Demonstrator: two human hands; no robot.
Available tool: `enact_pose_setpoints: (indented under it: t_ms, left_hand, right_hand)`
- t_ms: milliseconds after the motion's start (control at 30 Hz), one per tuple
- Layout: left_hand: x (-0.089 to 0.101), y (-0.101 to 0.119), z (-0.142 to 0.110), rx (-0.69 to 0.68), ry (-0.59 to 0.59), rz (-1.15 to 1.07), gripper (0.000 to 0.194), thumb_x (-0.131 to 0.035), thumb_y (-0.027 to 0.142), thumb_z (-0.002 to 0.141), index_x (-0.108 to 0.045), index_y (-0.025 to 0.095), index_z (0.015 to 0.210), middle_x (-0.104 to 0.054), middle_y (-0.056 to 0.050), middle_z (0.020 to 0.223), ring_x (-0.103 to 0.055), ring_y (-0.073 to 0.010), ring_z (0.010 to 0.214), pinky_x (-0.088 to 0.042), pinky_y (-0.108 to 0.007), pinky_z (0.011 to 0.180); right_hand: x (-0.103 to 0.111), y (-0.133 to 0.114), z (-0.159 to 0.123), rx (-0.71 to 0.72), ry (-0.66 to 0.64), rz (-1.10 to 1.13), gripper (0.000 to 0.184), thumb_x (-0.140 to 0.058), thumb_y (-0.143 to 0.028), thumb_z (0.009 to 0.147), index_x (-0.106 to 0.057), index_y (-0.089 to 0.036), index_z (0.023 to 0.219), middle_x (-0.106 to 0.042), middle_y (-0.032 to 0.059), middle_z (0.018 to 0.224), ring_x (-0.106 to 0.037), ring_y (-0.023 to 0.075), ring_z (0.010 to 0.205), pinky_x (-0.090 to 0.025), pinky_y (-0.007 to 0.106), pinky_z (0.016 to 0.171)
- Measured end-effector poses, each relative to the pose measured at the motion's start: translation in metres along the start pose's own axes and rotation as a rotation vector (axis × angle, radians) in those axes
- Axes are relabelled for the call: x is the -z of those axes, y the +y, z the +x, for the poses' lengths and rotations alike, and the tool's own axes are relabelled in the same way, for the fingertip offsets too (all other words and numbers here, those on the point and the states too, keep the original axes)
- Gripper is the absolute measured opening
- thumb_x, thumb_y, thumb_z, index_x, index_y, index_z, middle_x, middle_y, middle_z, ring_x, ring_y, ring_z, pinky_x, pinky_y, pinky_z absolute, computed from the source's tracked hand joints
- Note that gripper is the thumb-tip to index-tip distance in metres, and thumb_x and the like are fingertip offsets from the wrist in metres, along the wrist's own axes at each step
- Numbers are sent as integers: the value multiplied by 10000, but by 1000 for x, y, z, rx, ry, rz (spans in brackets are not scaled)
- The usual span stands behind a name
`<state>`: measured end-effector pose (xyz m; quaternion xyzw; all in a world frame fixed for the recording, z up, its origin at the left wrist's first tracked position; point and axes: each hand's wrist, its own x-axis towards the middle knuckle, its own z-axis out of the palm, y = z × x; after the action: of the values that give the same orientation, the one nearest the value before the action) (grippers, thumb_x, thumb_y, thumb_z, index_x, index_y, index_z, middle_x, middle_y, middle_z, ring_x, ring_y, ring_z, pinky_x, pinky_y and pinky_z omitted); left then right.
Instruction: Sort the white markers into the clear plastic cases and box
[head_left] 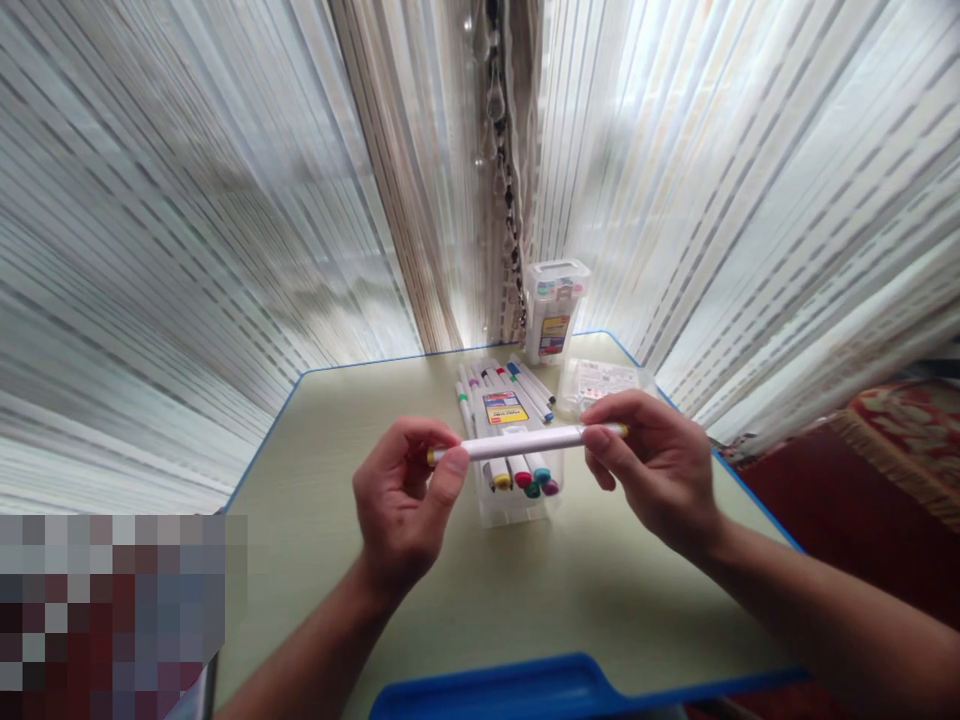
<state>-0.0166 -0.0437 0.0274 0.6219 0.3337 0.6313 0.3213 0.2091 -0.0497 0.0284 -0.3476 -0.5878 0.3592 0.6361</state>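
Note:
A white marker with yellow ends [525, 443] is held level above the table between both hands. My left hand [409, 490] pinches its left end between thumb and fingers. At the other end, my right hand [652, 455] grips it the same way, partly covering the yellow tip. Just below and behind the marker lies a clear plastic case [517, 512] with several markers in it, their yellow, red, teal and purple ends facing me. More white markers [529, 385] with coloured ends lie loose around the case's far side.
An upright clear container [553, 315] with markers inside stands at the table's far corner. Beside it lies another clear case [607, 382] with a printed label. The pale green table [300, 480] has a blue edge. String curtains [225, 200] hang close behind.

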Motion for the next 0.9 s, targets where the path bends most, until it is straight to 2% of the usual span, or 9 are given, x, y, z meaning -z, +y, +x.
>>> enact_pose_setpoints:
  t_ms: [233,333,467,600,767,900]
  left_hand:
    - [-1,4,0,68,-57,-1,99,-701,206,857,-667,191,949,-602,-6,823,-509,-77,574,-405,-201,508]
    - [-1,3,0,121,-66,-65,125,-707,233,852,-689,190,968,-589,-7,776,-485,-83,553,-375,-210,482]
    - [-4,5,3,193,-22,-232,143,-668,281,874,-722,176,955,-477,24,577,-418,-87,499,-336,-217,462]
    - [-6,10,8,201,26,-306,202,-626,286,870,-743,132,928,-498,5,564,-448,-99,501,-349,-220,450]
    - [-5,6,3,183,42,-176,185,-613,278,908,-720,143,974,-488,22,570,-437,-94,502,-351,-218,466]
    - [-3,3,-1,119,9,-54,140,-679,242,882,-702,162,994,-500,28,628,-438,-81,507,-358,-210,470]
  right_hand:
    - [0,-1,1,-12,-24,-33,104,-764,-198,851,-683,-193,915,-572,-39,651,-507,54,457,-402,161,390]
    - [-1,-2,0,-5,-21,-42,114,-770,-201,844,-691,-196,926,-586,-29,678,-511,63,456,-397,181,384]
    - [1,-1,-4,-23,-55,11,120,-657,-225,942,-720,-225,1043,-561,-30,604,-525,101,462,-398,219,398]
    - [4,4,-6,-34,-64,102,228,-551,-242,1008,-736,-246,1141,-548,-20,587,-545,120,509,-383,240,440]
    - [3,3,-4,-38,-45,90,217,-575,-247,999,-733,-237,1148,-550,-31,568,-534,105,488,-386,224,432]
    - [0,-1,-1,-55,-14,16,116,-681,-247,927,-732,-187,1012,-563,-38,565,-503,83,423,-392,198,372]
